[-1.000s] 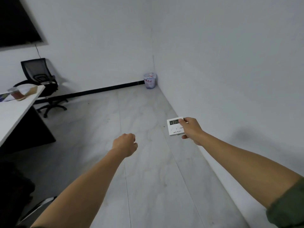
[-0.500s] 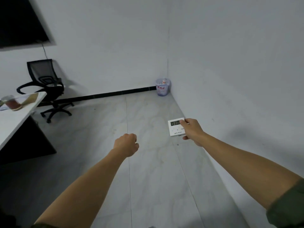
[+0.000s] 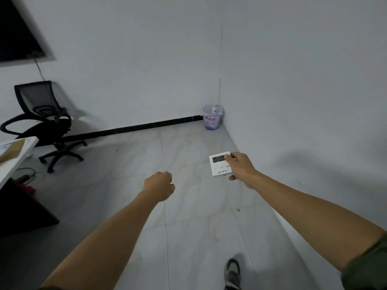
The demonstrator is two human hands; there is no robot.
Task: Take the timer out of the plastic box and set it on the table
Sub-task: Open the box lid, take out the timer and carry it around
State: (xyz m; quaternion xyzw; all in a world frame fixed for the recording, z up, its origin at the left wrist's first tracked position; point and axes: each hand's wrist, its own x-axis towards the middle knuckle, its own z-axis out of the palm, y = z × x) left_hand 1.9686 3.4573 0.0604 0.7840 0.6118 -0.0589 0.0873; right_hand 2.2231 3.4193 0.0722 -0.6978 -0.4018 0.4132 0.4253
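Observation:
My right hand [image 3: 240,167] grips a small white digital timer [image 3: 219,165] by its right side, held out in the air over the floor with its dark display facing me. My left hand [image 3: 160,186] is stretched forward to the left of it, fingers curled into a fist with nothing in it. Only a corner of the white table [image 3: 14,162] shows at the left edge. No plastic box is in view.
A black office chair [image 3: 45,122] stands by the back wall beyond the table corner. A translucent purple waste bin [image 3: 212,117] sits in the room's far corner. The right wall runs close beside my right arm. My shoe [image 3: 232,273] is on the tiled floor below.
The view has swung to the left and lifted: the bin and chair drift right, less of the table shows, and my shoe has come into view. Both hands keep their pose.

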